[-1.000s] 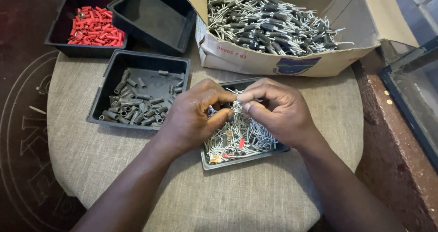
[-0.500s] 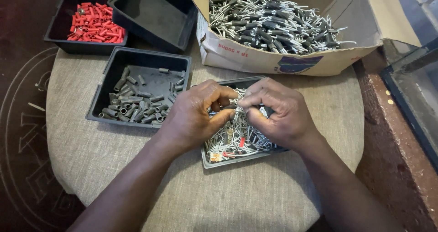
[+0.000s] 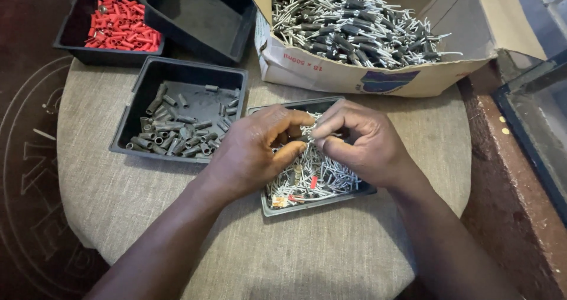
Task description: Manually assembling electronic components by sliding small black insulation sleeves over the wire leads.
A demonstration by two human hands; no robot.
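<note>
Beige woven cloth over round desk; left hand, right hand pinching one small pin above grey tray; dark patterned floor.

Both forearms reach forward, the left hand and right hand meeting fingertip to fingertip, fingers curled in a pinch.

Both hands over pin tray

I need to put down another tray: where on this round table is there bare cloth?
Bare cloth lies along the near edge, below the grey tray under both hands, and left of it under the sleeve tray. The far side, by the cardboard box, is crowded.
</note>
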